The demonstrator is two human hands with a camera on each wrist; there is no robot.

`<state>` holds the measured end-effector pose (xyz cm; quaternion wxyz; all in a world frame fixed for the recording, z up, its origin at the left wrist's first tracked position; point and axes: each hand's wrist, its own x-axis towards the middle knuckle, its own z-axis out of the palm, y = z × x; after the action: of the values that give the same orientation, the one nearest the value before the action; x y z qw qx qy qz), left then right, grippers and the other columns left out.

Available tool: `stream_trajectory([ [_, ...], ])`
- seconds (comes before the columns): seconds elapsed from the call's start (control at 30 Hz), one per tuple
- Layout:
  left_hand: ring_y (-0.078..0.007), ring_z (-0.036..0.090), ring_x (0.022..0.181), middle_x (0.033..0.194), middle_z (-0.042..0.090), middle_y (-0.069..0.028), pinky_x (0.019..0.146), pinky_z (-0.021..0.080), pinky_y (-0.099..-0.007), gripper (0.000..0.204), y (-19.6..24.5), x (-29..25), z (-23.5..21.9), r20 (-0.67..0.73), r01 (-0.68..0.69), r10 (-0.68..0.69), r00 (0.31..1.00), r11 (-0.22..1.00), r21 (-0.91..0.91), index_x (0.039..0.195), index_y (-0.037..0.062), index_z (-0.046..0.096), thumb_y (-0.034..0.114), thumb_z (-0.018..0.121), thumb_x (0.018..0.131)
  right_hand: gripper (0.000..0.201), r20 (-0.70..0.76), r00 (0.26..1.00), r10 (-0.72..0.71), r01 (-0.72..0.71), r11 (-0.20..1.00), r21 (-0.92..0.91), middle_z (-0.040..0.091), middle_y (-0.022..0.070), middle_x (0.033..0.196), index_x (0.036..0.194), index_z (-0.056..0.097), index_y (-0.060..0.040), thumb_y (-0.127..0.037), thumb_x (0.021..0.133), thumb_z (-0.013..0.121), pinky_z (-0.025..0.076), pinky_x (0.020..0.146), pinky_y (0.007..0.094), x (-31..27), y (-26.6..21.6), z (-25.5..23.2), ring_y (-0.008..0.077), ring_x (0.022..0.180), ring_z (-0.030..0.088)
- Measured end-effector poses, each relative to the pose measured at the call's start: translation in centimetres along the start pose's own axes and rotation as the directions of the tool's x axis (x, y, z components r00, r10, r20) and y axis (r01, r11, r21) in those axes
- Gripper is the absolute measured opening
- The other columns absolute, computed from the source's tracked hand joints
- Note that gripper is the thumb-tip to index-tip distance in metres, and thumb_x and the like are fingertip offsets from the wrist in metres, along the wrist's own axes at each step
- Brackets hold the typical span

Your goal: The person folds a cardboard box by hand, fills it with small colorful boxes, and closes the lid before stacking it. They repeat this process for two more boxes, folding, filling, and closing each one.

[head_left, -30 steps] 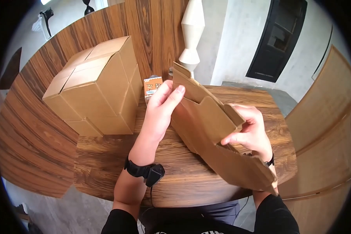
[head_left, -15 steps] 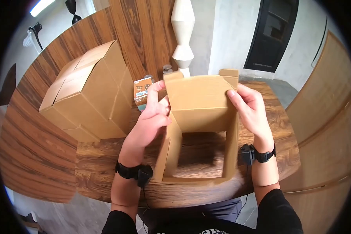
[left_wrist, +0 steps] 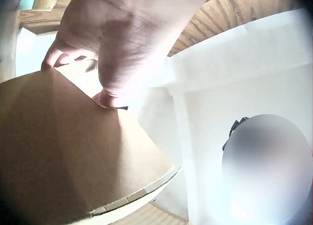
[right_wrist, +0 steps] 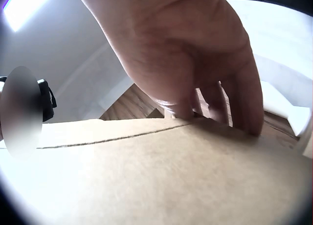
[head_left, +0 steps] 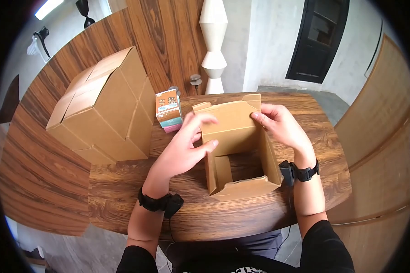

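An open cardboard box [head_left: 234,143] stands near the middle of the wooden table, its far flap raised with small tabs at both ends. Through its interior the dark tabletop shows, along with a folded-in panel at the lower left. My right hand [head_left: 282,127] pinches the right end of the raised flap, thumb on the near face and fingers behind. At the box's left wall, my left hand [head_left: 184,145] has its thumb over the top edge and its index finger, blurred, across the flap's left end. In the left wrist view, thumb and fingertips meet the cardboard edge.
A large closed carton [head_left: 109,109] stands on the left of the table [head_left: 123,195]. Small printed boxes [head_left: 168,109] are stacked beyond my left hand. Behind the table are a white faceted column [head_left: 214,41] and a curved wooden panel [head_left: 27,159].
The box has gone from a flattened, slanted shape to an opened-out square and is now lower on the table. My right hand moved up to the far flap; the left slid along the left side.
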<state>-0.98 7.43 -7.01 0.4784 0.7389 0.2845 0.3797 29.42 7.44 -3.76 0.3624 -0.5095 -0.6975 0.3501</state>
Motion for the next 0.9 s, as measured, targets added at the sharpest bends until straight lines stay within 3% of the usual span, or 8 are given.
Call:
stream_trajectory([
  [0.1,-0.0158,0.06,0.118,0.138,0.058,-0.0045,0.104,0.051,-0.033,0.037,0.9,0.2,-0.5,0.121,0.23,-0.27,0.955,0.934,0.274,0.144,0.0051,0.064,0.003,0.065,0.107,0.028,-0.04,0.994,0.097,-0.102,0.985,-0.136,0.068,-0.0017,0.085,0.118,0.077,0.0017,-0.023,0.107,0.073,0.05,0.071,0.0283,-0.1,-0.2,-0.6,0.0068,0.076,0.054],
  [0.2,-0.0134,0.058,0.109,0.122,0.064,-0.0012,0.099,0.05,-0.0323,0.042,-0.3,0.1,0.4,0.088,0.281,-0.272,0.958,0.954,-0.108,0.152,0.0058,0.062,0.009,0.061,0.11,0.022,-0.22,0.974,0.054,-0.122,0.944,-0.307,0.066,-0.0006,0.081,0.11,0.078,-0.0001,-0.021,0.102,0.079,0.05,0.068,0.029,-1.4,-2.1,-1.4,0.0079,0.072,0.055],
  [0.27,-0.013,0.057,0.109,0.123,0.064,-0.0013,0.1,0.05,-0.0326,0.044,-0.7,0.1,0.4,0.092,0.259,-0.248,0.964,0.957,-0.131,0.153,0.0059,0.061,0.008,0.062,0.109,0.018,-0.33,0.941,-0.079,-0.023,0.956,-0.294,0.065,0.0006,0.08,0.105,0.077,-0.0011,-0.018,0.099,0.081,0.049,0.067,0.0289,-2.6,-3.2,-2.2,0.0085,0.071,0.056],
  [0.4,-0.0143,0.06,0.121,0.139,0.063,-0.0039,0.107,0.05,-0.0334,0.054,-1.9,0.2,-0.8,0.228,0.29,-0.23,0.946,0.916,-0.277,0.16,0.0061,0.055,0.004,0.064,0.106,0.018,0.164,0.963,-0.214,0.223,0.974,-0.035,0.071,0.0016,0.085,0.112,0.08,-0.0024,-0.014,0.099,0.083,0.048,0.065,0.0269,-4.9,-4.1,-4.0,0.0085,0.074,0.061],
  [0.43,-0.0157,0.06,0.127,0.145,0.06,-0.0059,0.11,0.049,-0.0341,0.06,-2.1,0.3,-1.1,0.244,0.242,-0.177,0.953,0.933,-0.268,0.163,0.0065,0.05,0.003,0.066,0.105,0.019,0.269,0.946,-0.181,0.232,0.957,-0.172,0.075,0.0016,0.089,0.115,0.081,-0.0024,-0.012,0.099,0.084,0.053,0.069,0.0262,-5.1,-4.4,-4.6,0.0083,0.078,0.066],
  [0.57,-0.0222,0.052,0.148,0.166,0.048,-0.0147,0.121,0.045,-0.0366,0.083,-2.2,0.3,-2.4,0.313,0.208,-0.104,0.944,0.924,-0.321,0.173,0.007,0.032,-0.002,0.071,0.101,0.019,0.315,0.946,0.078,-0.068,0.997,-0.042,0.08,0.0052,0.099,0.113,0.081,-0.0001,-0.005,0.095,0.085,0.061,0.083,0.0291,-6.0,-3.2,-7.9,0.0111,0.093,0.076],
  [0.8,-0.0244,0.056,0.144,0.163,0.052,-0.0207,0.117,0.05,-0.0374,0.104,-2.1,0.6,-2.9,0.345,0.216,-0.131,0.929,0.951,-0.223,0.177,0.0116,0.015,-0.008,0.076,0.095,0.029,0.345,0.911,0.227,-0.084,0.919,-0.385,0.081,0.0045,0.098,0.11,0.083,-0.0085,-0.002,0.082,0.086,0.059,0.077,0.0319,-5.1,-1.9,-7.6,0.0125,0.084,0.072],
  [0.9,-0.0231,0.058,0.141,0.16,0.054,-0.0192,0.117,0.048,-0.0379,0.117,-1.1,0.3,-2.5,0.288,0.263,-0.181,0.94,0.924,-0.277,0.179,0.0166,-0.001,-0.008,0.077,0.095,0.032,0.253,0.945,0.208,-0.014,0.798,-0.603,0.075,0.0046,0.09,0.1,0.072,-0.0091,-0.009,0.074,0.09,0.057,0.077,0.0391,-4.4,-2.1,-5.4,0.0221,0.085,0.07],
])
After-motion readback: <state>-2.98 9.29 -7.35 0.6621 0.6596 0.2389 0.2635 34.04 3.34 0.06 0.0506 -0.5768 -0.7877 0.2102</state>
